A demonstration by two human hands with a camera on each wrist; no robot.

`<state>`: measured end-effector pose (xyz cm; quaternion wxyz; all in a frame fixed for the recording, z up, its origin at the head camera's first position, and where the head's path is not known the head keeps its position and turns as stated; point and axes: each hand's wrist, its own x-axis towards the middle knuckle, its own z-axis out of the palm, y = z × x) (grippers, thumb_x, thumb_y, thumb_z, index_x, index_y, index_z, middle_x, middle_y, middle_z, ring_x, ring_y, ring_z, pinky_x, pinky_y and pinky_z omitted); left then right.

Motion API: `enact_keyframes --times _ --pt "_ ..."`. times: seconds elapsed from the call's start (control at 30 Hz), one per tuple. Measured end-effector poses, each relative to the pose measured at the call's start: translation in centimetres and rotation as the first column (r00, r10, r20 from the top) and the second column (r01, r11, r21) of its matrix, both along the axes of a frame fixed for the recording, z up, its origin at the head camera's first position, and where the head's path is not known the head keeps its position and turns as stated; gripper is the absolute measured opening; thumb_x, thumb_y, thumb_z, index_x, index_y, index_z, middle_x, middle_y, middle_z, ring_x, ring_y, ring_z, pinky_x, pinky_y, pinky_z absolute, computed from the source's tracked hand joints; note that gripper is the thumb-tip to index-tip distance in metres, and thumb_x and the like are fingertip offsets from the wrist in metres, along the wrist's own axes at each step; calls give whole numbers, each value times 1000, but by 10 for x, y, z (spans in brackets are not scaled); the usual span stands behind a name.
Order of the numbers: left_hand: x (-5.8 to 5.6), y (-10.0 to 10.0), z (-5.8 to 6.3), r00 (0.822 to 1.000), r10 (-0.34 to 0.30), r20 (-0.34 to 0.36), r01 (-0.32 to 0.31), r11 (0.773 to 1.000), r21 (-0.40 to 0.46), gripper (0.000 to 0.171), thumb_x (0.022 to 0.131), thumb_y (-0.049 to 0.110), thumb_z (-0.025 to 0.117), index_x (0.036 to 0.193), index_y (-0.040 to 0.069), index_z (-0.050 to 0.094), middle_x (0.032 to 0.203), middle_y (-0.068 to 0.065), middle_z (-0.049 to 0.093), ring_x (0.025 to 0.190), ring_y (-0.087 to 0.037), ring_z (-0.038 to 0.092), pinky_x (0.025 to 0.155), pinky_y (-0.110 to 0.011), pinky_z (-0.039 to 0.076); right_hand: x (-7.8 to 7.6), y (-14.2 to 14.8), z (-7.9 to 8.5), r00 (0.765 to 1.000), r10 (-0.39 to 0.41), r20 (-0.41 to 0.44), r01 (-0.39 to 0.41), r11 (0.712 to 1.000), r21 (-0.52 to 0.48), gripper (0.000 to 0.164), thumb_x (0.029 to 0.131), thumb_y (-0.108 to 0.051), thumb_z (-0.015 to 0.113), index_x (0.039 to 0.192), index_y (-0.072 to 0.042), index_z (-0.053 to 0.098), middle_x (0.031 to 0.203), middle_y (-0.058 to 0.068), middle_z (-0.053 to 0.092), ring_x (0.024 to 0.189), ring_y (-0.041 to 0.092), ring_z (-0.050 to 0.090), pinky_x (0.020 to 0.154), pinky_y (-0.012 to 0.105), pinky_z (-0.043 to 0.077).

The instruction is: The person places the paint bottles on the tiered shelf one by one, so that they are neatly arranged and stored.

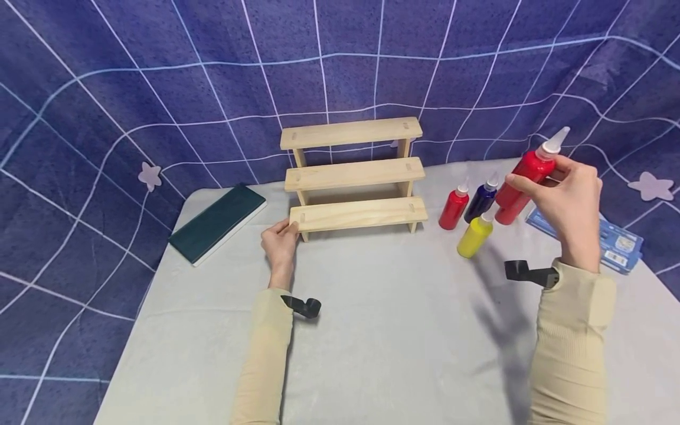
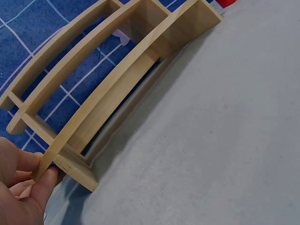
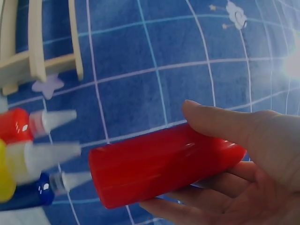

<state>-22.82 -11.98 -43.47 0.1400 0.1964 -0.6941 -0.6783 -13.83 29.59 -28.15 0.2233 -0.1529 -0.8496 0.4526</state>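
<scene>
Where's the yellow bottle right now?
In the head view, the yellow bottle is on the white table, right of the wooden shelf and just in front of the dark blue bottle; the right wrist view shows it at the left edge.

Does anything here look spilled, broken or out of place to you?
No, nothing stands out. No spill shows on the pale tabletop, the wooden stand looks whole, and the small red bottle, blue bottle and yellow bottle beside it stand upright. The larger-looking red bottle in the right hand shows no visible damage.

Dk-grn book [image 1: 218, 224] on tbl [image 1: 361, 324] L, blue pkg [image 1: 618, 243] R
</scene>
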Motion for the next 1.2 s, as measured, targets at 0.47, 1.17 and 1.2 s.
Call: enact_keyframes --times 0.47,1.17,1.2 --pt "0 -1 -3 1000 4 -3 -4 999 -35 29 90 1 66 117 -10 66 111 -28 68 102 -30 69 84 -26 59 -15 -38 2 980 200 -7 -200 978 -65 55 80 -27 81 125 -1 62 75 -30 60 71 -11 62 67 7 49" --pt "2 -1 -1 999 48 -1 -48 995 -91 28 89 3 69 115 -8 68 106 -26 70 99 -30 70 79 -25 61 -56 -100 -20 932 362 -29 -363 930 -55 52 82 -19 79 126 2 61 107 19 69 72 -7 61 66 10 50" --pt "2 -1 -1 999 50 -4 -50 995 -91 28 88 3 69 114 -8 68 106 -26 70 98 -31 70 78 -26 61 -59 -102 -21 932 361 -35 -363 930 -52 50 82 -18 80 124 2 62 105 19 70 71 -7 61 65 10 50"
